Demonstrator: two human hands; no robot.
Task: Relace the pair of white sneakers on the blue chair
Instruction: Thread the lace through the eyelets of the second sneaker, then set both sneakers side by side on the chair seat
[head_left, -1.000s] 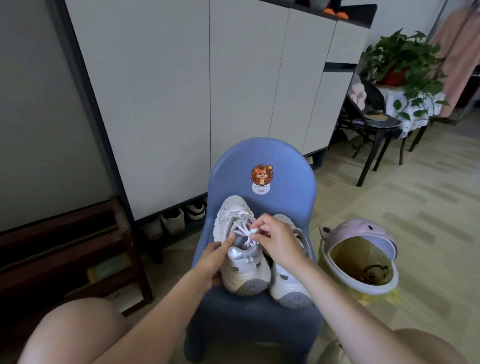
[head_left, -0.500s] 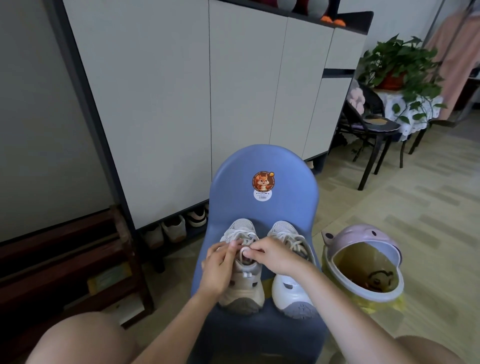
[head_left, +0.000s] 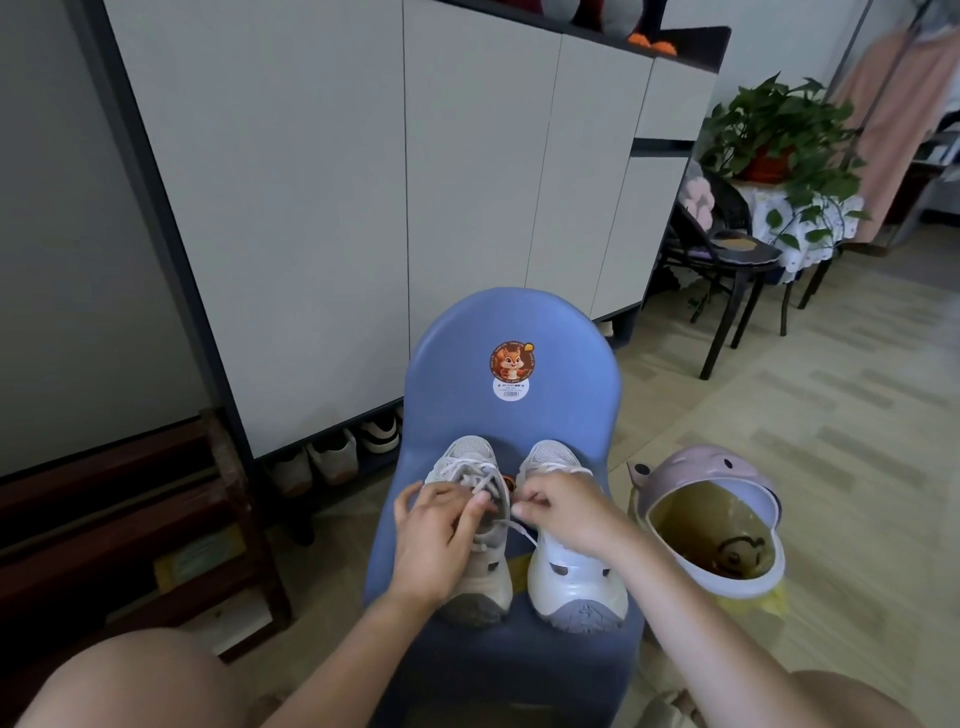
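Both white sneakers stand heels-first on the blue chair (head_left: 566, 364), at six o'clock from its sticker. The left sneaker (head_left: 470, 499) shows crossed laces up front; the left hand (head_left: 434, 540) pinches lace at its tongue. The right hand (head_left: 566, 512) pinches the lace (head_left: 522, 532) end. The right sneaker (head_left: 571, 577) seems laced, though the hand hides it.

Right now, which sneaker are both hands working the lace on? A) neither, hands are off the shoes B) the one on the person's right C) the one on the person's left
C: the left hand and right hand both pinch lace ends coming from the left sneaker on the blue chair.
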